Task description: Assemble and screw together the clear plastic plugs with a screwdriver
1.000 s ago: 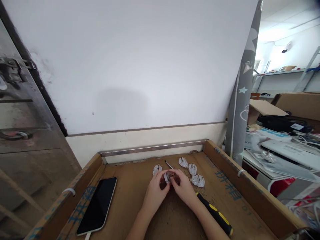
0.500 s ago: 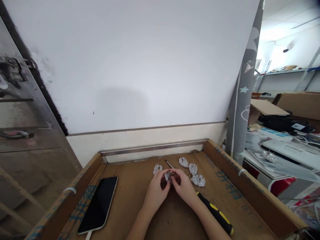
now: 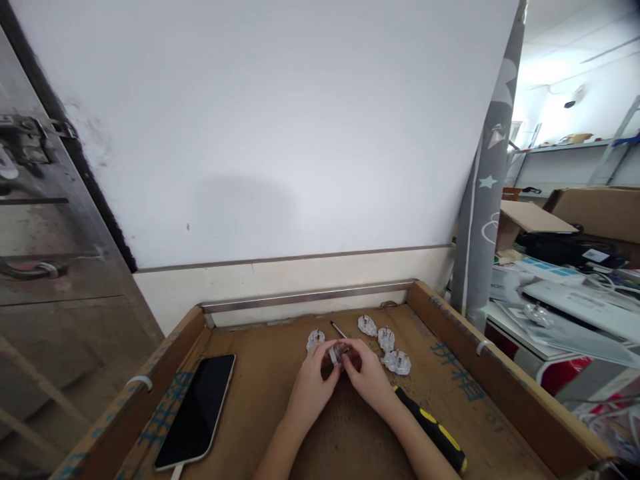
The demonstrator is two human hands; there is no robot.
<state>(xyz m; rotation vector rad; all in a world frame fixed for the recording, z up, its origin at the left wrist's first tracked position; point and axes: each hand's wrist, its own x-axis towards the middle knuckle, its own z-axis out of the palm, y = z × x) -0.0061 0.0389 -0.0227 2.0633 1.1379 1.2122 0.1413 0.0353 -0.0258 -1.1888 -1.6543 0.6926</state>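
Clear plastic piece, one: sitting pinched between the fingertips of the left hand and right hand, which are meeting over the cardboard tray floor; hardly anything is changing against the preceding views, suggesting handling is continuing in place. Its pale edge is slanting steeply, upper end leftward, while fingers are hiding its long axis and pointing direction. Four clear plugs are lying beyond, a black-and-yellow screwdriver beside the right forearm.

Blue Chinese characters, cardboard, wording unclear
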